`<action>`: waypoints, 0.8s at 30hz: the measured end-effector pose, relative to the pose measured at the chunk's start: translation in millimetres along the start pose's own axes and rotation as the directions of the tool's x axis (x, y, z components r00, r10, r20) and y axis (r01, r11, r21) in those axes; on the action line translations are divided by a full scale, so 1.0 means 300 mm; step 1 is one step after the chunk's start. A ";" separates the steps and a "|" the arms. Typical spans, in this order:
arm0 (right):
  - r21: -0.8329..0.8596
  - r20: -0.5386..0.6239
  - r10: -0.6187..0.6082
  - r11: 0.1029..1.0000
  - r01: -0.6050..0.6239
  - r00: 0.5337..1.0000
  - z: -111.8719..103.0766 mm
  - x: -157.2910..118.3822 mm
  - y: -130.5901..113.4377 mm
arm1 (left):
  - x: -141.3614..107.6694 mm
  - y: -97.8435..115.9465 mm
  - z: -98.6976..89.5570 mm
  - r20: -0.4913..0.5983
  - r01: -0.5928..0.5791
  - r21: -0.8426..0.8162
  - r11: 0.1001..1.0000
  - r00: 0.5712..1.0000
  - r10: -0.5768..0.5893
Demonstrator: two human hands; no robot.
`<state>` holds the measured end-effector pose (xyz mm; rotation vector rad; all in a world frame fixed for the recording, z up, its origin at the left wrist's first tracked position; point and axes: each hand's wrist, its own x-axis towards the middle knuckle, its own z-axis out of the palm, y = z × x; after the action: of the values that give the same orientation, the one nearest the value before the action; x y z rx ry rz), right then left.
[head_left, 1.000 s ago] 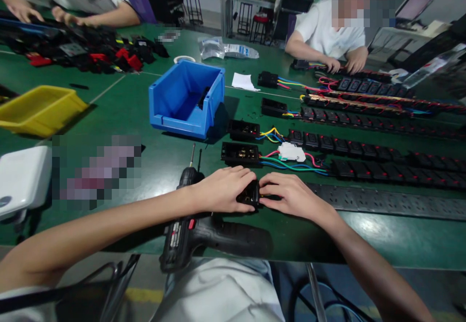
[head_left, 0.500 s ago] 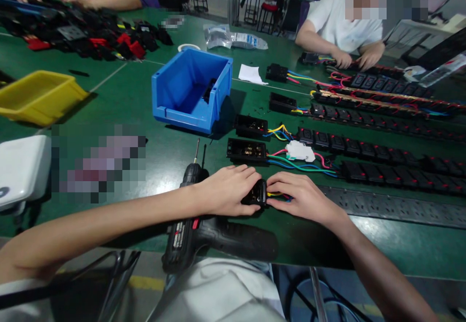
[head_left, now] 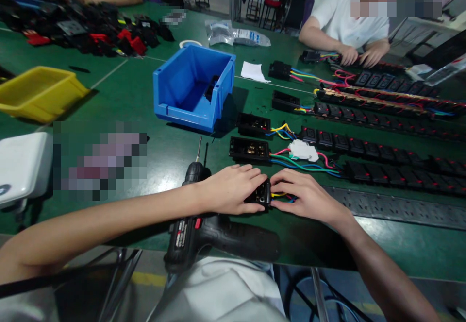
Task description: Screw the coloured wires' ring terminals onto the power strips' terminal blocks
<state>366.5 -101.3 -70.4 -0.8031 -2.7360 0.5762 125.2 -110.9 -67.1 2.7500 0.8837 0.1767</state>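
Observation:
My left hand [head_left: 236,188] is closed over a small black housing [head_left: 259,195], its fingers along the far side and its thumb along the near side. At the housing's right end, the fingertips of my right hand [head_left: 300,193] press together beside yellow and blue wires [head_left: 282,196]; what they pinch is partly hidden. A black power drill [head_left: 192,220] lies under my left forearm, its bit pointing away from me. Just beyond my hands sits an open black housing [head_left: 249,150] with wires running right to a socket strip [head_left: 380,174].
A blue bin [head_left: 185,116] stands beyond the drill, a yellow bin [head_left: 40,93] at the left. More socket strips [head_left: 338,140] lie at the right. A white device [head_left: 24,166] sits at the left edge. Two other people work across the green table [head_left: 120,93].
The view has shifted slightly, so most things sit a little differently in the picture. Both hands keep nearly the same hold at the black housing.

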 end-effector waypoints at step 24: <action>0.066 0.060 0.043 0.997 -0.046 0.997 -0.006 -0.002 -0.012 | 0.003 -0.004 0.008 -0.008 -0.065 0.039 0.997 0.998 0.066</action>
<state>366.1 -103.8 -67.2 -0.8459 -2.7411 0.7072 125.8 -110.0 -69.7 2.8184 0.8084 0.1866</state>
